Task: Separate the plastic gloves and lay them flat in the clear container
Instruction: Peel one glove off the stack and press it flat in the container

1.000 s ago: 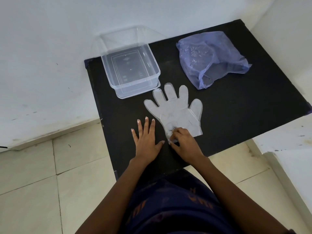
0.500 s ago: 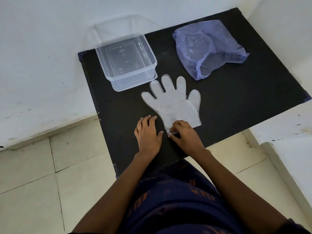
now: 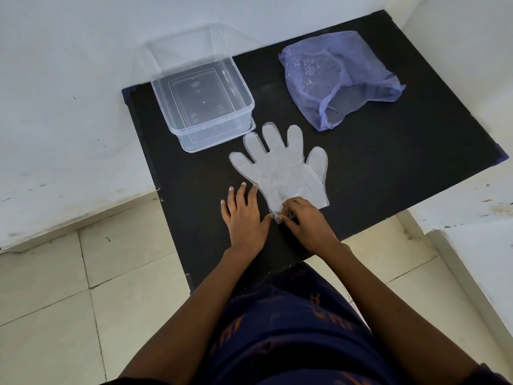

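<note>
Clear plastic gloves (image 3: 283, 168) lie stacked flat in the middle of the black table (image 3: 388, 168), fingers pointing away from me. My right hand (image 3: 305, 220) pinches the stack's cuff at its near left corner. Just left of the cuff, my left hand (image 3: 245, 215) rests flat on the table with fingers spread, its thumb tip touching the cuff edge. The clear container (image 3: 204, 104) stands at the table's far left corner and has nothing in it.
A crumpled bluish plastic bag (image 3: 336, 76) with clear plastic inside lies at the table's far right. White walls close in behind and to the right. The tiled floor (image 3: 83, 287) runs to my left, and my dark patterned clothing fills the bottom.
My left hand's fingers have curled in a little and its thumb has closed on the cuff edge. My right hand keeps working the cuff corner. The gloves stay in place.
</note>
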